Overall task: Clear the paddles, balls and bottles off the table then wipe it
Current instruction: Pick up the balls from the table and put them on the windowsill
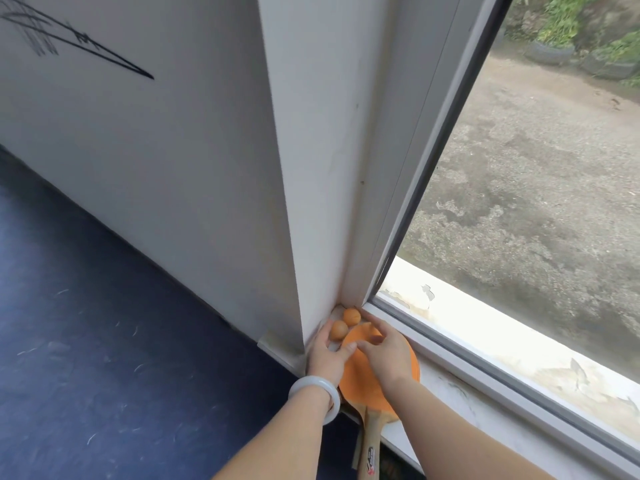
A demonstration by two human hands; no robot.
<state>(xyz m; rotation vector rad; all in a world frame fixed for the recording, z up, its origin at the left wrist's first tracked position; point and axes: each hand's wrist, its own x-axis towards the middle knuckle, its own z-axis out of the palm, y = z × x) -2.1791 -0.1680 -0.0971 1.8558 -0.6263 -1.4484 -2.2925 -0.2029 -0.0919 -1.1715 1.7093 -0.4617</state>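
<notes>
Nearer ball point(338, 330) sits just beside left grip point(327, 355) — right grip point(384, 351) over paddle point(367, 388).

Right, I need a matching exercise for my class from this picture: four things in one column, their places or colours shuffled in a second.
Things
1 balls
2 paddle
3 bangle
4 floor

Places and colours
A dark blue
B flat on the sill, partly under the right hand
C in the sill's corner
D round the wrist of the left hand

Pairs: 1-C, 2-B, 3-D, 4-A
</notes>
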